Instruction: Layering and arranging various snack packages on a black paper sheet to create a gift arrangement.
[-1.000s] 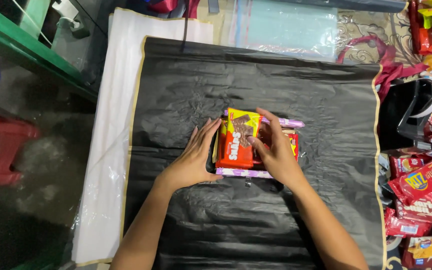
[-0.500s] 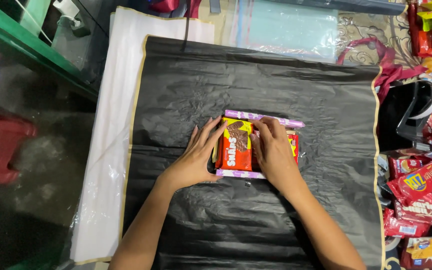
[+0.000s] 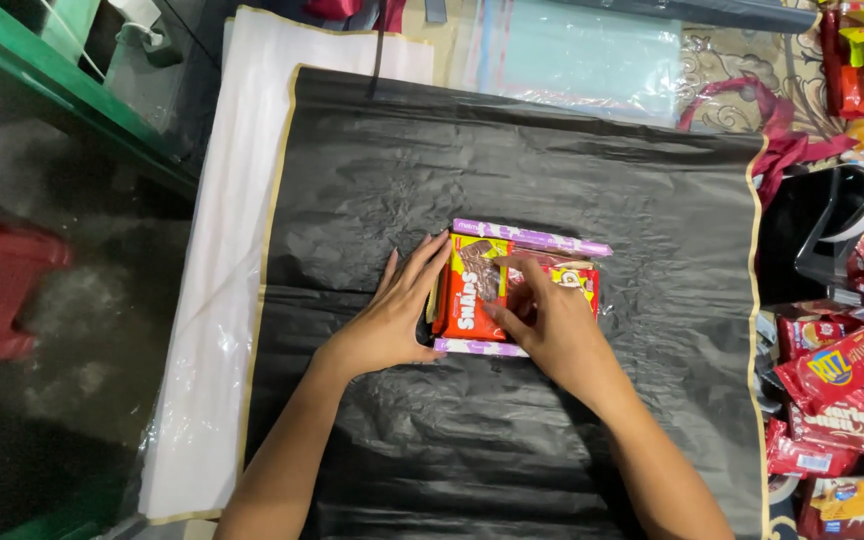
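Red snack pack now laid flat on the stack; left hand open against its side, right hand flat on top, black sheet beneath.

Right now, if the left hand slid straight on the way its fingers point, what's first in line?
The left hand points up-right; its fingertips already seem to touch the red snack pack, with the purple box just beyond it.

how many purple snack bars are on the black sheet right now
2: one purple bar along the far edge of the red snack packs, one purple bar along the near edge. Hands may hide more.
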